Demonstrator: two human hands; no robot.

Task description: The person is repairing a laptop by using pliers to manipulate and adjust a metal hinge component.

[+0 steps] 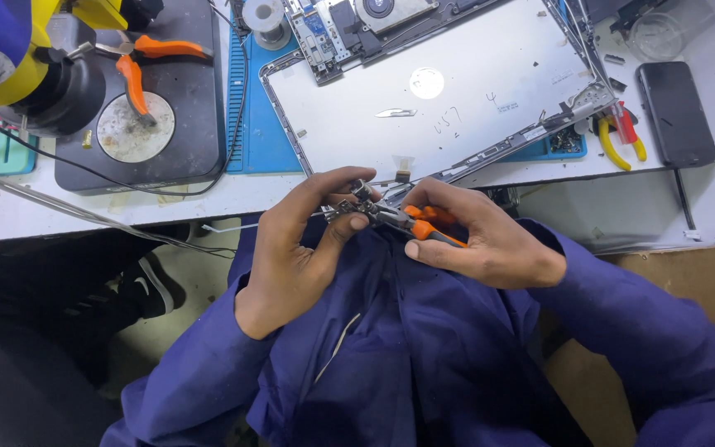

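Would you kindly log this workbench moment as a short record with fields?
left hand: pinches a small metal part at fingertips
right hand: grips orange-handled pliers, tips on the part
behind hands: opened laptop shell on white bench
far right: dark phone, lying flat
far left: second orange pliers on a dark pad

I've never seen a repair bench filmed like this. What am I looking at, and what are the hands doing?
The one picture comes from a camera on the person's head, looking down at their lap and bench. The left hand pinches a small metal part. The right hand holds orange-handled pliers gripping that part. On the white bench lie an opened laptop shell, a blue mat, more orange pliers, yellow-handled pliers and a dark phone.
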